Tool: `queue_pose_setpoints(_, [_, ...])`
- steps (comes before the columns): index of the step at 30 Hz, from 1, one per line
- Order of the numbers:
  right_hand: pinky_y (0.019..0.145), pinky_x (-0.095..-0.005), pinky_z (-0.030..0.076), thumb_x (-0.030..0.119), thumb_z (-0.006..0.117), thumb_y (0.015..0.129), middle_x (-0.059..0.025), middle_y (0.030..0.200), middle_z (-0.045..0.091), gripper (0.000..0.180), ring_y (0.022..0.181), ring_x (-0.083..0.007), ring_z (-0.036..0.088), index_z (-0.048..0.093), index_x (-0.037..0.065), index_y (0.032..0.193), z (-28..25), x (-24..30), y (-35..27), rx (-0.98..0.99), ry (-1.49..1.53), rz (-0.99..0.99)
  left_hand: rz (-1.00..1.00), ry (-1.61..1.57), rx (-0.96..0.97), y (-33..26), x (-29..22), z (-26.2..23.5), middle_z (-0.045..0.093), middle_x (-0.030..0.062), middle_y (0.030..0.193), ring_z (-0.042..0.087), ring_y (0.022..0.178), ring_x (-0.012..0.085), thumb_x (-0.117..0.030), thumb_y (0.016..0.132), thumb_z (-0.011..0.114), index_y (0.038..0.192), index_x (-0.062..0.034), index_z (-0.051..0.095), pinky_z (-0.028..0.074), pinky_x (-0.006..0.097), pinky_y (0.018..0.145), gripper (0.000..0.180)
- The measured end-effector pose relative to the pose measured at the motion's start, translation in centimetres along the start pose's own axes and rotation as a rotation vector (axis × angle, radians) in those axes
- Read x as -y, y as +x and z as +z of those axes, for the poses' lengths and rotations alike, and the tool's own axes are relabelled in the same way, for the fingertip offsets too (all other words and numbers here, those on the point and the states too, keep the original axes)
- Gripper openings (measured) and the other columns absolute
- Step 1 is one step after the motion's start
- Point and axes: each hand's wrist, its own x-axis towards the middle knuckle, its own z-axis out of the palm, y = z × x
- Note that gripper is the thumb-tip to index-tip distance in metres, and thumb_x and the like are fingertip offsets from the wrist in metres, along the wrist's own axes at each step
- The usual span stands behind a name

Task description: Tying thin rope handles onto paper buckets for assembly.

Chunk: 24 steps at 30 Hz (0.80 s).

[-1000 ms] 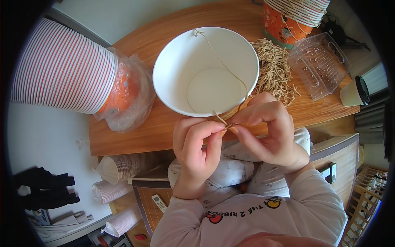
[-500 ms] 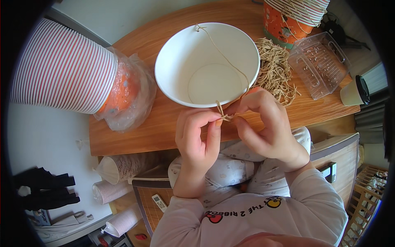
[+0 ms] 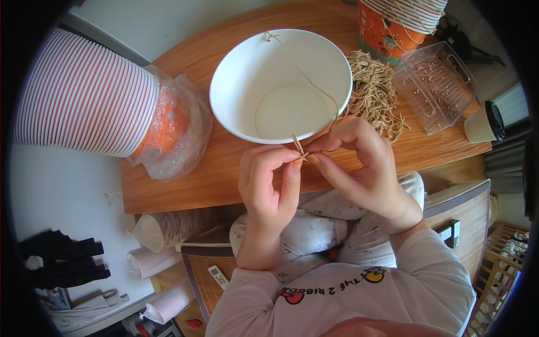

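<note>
Wooden table: both hands' fingers pinch twine end at white bowl rim; knot hidden between fingertips.

wooden table | white bowl | cup stack | twine pile | clear tray

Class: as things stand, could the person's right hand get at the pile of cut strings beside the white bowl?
Probably yes: the right hand sits just below the string pile with bare table between, though its fingertips now pinch a string.
</note>
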Motion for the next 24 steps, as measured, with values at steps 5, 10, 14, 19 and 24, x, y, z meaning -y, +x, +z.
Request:
queue_pose_setpoints(5, [0.068,-0.0312,0.054,-0.004,0.073,0.077,-0.0081,0.085,0.064,0.023,0.082,-0.0229,0.066,0.056,0.003,0.091,0.2,0.0,0.2,-0.005,-0.055,0.0,-0.005,-0.024,-0.007,0.1,0.6,0.2,0.063,0.0098,0.088,0.06,0.081,0.0241,0.002,0.084,0.066,0.095,-0.0022,0.062,0.048,0.032,0.071,0.013])
queue_pose_setpoints(10, [0.065,-0.0319,0.053,-0.002,0.075,0.075,-0.0071,0.082,0.065,0.024,0.079,-0.0239,0.067,0.057,0.005,0.089,0.3,-0.1,0.3,-0.034,-0.131,0.009,-0.01,-0.019,-0.004,0.2,1.1,0.2,0.063,0.0101,0.088,0.06,0.082,0.0248,0.002,0.084,0.066,0.094,-0.0021,0.062,0.048,0.033,0.072,0.012])
queue_pose_setpoints(14, [0.065,-0.0321,0.053,-0.001,0.076,0.074,-0.0072,0.081,0.066,0.023,0.076,-0.0243,0.067,0.057,0.005,0.086,0.1,-0.1,0.3,-0.009,-0.164,0.02,-0.088,-0.047,-0.005,-0.3,0.9,0.1,0.062,0.0089,0.087,0.058,0.075,0.0188,0.001,0.086,0.065,0.094,-0.0002,0.062,0.046,0.028,0.066,0.01])
queue_pose_setpoints(19, [0.064,-0.0334,0.052,0.002,0.077,0.073,-0.0053,0.079,0.065,0.023,0.075,-0.0246,0.066,0.058,0.006,0.084,0.3,0.0,0.4,0.008,-0.166,0.003,-0.255,-0.259,-0.087,-0.7,0.8,0.5,0.062,0.0051,0.087,0.052,0.07,0.0082,-0.004,0.089,0.065,0.098,0.0023,0.063,0.042,0.021,0.06,0.011])
queue_pose_setpoints(24, [0.063,-0.0339,0.049,0.004,0.078,0.073,-0.0039,0.078,0.064,0.025,0.073,-0.0242,0.064,0.057,0.008,0.085,0.4,-0.2,0.2,0.014,-0.179,-0.012,-0.465,-0.58,-0.081,-0.6,-0.1,0.6,0.062,0.0005,0.086,0.048,0.071,0.0038,-0.009,0.093,0.063,0.103,0.0018,0.063,0.037,0.018,0.063,0.014])
